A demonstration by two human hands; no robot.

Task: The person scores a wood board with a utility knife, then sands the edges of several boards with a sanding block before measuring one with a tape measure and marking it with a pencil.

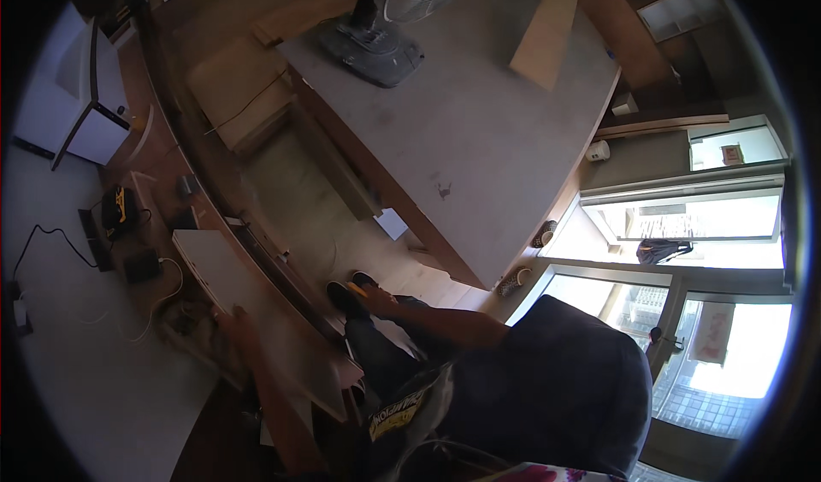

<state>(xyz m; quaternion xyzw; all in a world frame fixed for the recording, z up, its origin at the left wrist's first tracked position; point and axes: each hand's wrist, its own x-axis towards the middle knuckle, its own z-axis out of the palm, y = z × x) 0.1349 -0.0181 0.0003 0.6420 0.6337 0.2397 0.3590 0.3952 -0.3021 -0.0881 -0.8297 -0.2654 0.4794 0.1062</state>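
My left hand [234, 321] is at the left edge of a long pale board [224, 264], its fingers closed over that edge; they look dark and blurred. The board lies lengthwise beside the wall and runs back toward my body under my left forearm. My right hand [381, 301] is closed on a thin yellow-orange stick-like thing [357, 290], whose kind I cannot make out. It hangs over the floor, above my dark shoes.
A large grey-topped table [479, 131] carries a black fan [372, 50] and a wooden strip [552, 33]. By the wall are a black-and-yellow item [120, 211], a black box [143, 266] and cables. Glass doors [718, 337] stand right; two patterned slippers [515, 282] lie near the table.
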